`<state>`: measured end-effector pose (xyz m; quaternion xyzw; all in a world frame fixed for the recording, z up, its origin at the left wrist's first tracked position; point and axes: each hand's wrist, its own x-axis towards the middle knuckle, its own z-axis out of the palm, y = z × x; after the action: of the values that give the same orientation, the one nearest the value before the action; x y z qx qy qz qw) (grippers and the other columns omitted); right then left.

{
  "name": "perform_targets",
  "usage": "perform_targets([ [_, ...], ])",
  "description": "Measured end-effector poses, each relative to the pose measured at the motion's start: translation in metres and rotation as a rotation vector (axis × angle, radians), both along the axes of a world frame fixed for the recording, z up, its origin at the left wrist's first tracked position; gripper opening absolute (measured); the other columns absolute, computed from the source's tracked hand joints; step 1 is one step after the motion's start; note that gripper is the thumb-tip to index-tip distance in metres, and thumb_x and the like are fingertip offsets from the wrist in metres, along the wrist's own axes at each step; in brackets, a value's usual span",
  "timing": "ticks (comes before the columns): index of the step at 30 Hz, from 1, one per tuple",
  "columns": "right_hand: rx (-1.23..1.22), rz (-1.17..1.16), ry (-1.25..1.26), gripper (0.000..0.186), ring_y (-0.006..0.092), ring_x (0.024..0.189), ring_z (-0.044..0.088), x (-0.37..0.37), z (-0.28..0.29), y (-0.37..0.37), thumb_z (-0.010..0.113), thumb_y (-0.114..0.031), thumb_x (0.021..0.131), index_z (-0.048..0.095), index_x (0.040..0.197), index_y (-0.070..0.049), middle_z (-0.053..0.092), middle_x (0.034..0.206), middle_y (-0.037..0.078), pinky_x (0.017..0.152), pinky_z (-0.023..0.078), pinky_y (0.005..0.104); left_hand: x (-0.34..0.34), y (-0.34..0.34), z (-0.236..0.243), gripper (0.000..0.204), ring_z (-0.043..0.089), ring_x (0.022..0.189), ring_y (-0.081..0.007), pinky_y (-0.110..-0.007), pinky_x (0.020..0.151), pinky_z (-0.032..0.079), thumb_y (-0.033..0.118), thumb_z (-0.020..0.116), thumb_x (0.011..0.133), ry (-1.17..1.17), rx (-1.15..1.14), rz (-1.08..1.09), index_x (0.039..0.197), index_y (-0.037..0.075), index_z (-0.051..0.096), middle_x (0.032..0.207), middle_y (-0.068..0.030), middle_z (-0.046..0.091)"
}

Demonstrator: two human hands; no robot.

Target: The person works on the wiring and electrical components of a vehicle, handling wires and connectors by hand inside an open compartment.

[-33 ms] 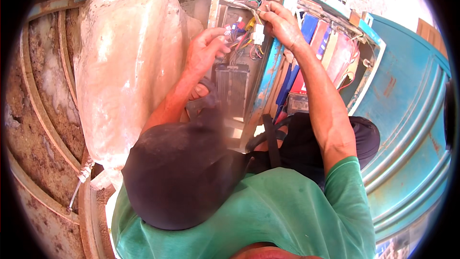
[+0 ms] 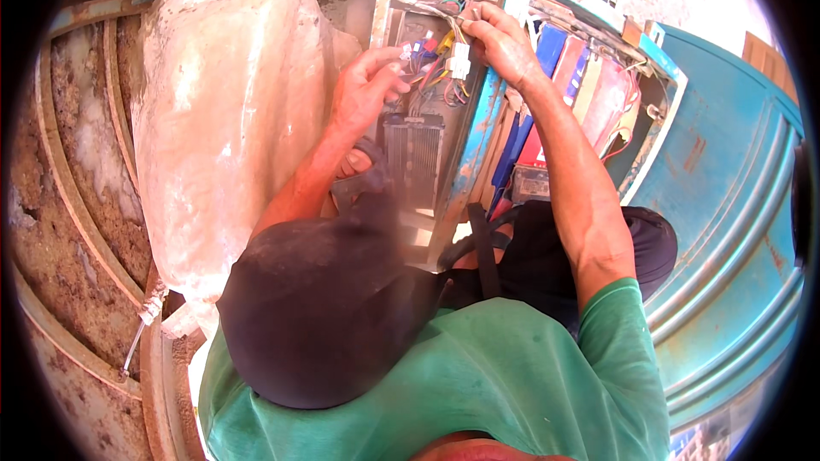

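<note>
My left hand (image 2: 367,92) is curled, its fingertips at a small white connector (image 2: 406,52) on the left of a wire bundle. Higher up and to the right, my right hand (image 2: 506,44) pinches the wires (image 2: 459,24) of the harness. Below its fingers hangs a larger white connector block (image 2: 459,61), with a yellow connector (image 2: 446,43) just left of it. Red, blue and purple leads spread between the two hands. Under them, a finned grey metal controller box (image 2: 413,158) stands in the open frame, with wires running up from its top.
A large dusty cream moulded body (image 2: 231,128) fills the left side. Right of the blue frame post (image 2: 483,141) sit red and blue batteries (image 2: 555,102). A blue metal panel (image 2: 726,171) lies at the far right. My dark-clad knee (image 2: 325,307) rises in front.
</note>
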<state>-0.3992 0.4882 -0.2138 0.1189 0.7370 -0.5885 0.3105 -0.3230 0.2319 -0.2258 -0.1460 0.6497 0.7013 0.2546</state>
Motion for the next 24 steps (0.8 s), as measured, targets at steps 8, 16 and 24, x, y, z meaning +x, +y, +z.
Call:
perform_targets([
  [8, 0.006, 0.012, 0.002, 0.027, 0.0124, 0.087, 0.061, -0.001, -0.002, 0.001, 0.061, -0.026, 0.095, 0.068, 0.110, -0.005, 0.070, 0.096, 0.002, 0.080, 0.049, 0.0298, -0.002, 0.005, 0.006, 0.033, 0.072, 0.081, -0.0157, -0.027, 0.071, 0.057, 0.009, 0.064, 0.099, 0.132, -0.151, -0.065, 0.130, 0.002, 0.065, 0.112, -0.0105, 0.072],
  [16, 0.020, 0.023, 0.035, 0.029, 0.0135, 0.089, 0.063, 0.000, -0.002, 0.000, 0.062, -0.026, 0.095, 0.068, 0.111, -0.003, 0.071, 0.098, 0.004, 0.081, 0.050, 0.0307, -0.004, 0.018, 0.031, 0.031, 0.072, 0.083, -0.0221, -0.031, 0.076, 0.058, 0.013, 0.071, 0.092, 0.439, -0.397, -0.086, 0.121, 0.003, 0.069, 0.108, -0.0131, 0.071],
  [24, 0.022, 0.062, 0.078, 0.028, 0.0144, 0.092, 0.065, 0.001, 0.001, -0.002, 0.062, -0.027, 0.096, 0.069, 0.109, -0.002, 0.071, 0.099, 0.005, 0.085, 0.051, 0.0310, -0.018, 0.050, 0.053, 0.063, 0.070, 0.090, -0.0159, -0.029, 0.081, 0.055, 0.023, 0.076, 0.094, 0.069, -0.160, -0.262, 0.143, -0.004, 0.048, 0.104, -0.0139, 0.075],
])
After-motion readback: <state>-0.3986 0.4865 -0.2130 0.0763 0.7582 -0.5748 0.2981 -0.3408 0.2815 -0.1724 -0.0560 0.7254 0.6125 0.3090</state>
